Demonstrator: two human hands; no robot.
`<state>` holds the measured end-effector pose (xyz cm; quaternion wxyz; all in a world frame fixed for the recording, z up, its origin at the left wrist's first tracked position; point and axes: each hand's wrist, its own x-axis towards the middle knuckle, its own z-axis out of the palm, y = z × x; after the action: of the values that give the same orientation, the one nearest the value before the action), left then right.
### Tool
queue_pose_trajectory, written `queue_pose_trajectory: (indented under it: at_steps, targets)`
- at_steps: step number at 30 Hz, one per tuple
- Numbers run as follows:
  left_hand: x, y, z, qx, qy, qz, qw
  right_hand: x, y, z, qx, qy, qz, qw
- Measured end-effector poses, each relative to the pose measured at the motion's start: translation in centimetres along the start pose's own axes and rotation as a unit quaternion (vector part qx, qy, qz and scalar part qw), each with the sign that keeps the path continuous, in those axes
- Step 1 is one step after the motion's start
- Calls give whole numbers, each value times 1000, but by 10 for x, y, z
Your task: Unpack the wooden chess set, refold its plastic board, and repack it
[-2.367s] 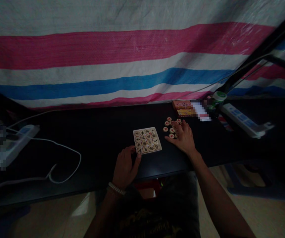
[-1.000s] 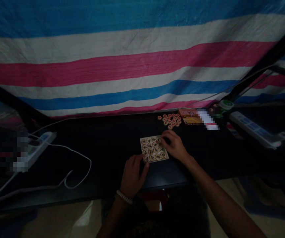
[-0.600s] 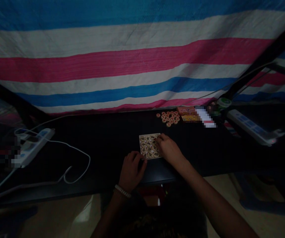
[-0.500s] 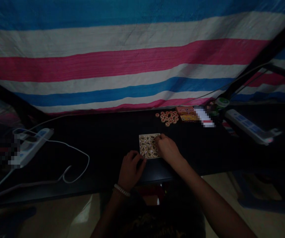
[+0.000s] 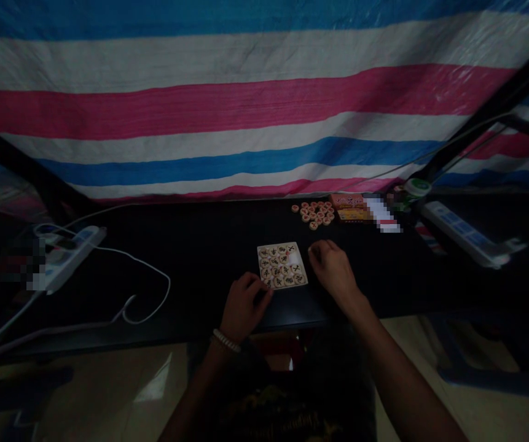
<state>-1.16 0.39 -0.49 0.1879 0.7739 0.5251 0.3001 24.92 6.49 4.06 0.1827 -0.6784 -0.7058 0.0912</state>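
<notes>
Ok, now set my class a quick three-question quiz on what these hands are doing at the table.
1. True or false: the right hand is touching the pale square board.
2. Multiple choice: what sits on the board? A) dice B) round xiangqi pieces C) playing cards
3. Fill in the blank: the beaded bracelet is on the ____ wrist.

Key: 1 false; 2 B; 3 left.
</notes>
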Motion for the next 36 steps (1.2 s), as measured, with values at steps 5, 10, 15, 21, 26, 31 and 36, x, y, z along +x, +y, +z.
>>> queue_pose_trajectory:
  at_steps: [5,10,15,21,26,31,36]
  targets:
    - [1,0,1,0,10,2,1000,-10,40,7,-12,78,30,996]
    - [2,2,0,-7,-1,-3,1000,-21,9,6,59,57,-107,991]
    - [2,1,-1,-3,-7,-5,1000,-18,-30,6,17,-109,-128,986]
    - [1,-1,1,1,-1,6,1000,-18,-30,6,-26,-66,-142,987]
    - [1,1,0,0,-5,7,1000,-23,18,13,6,15,-75,997]
    - [2,2,-1,2,-3,5,1000,-26,46,19,-4,129,-46,991]
    - [2,0,0,8,-9,7,1000,-35,9,2,88,25,-153,984]
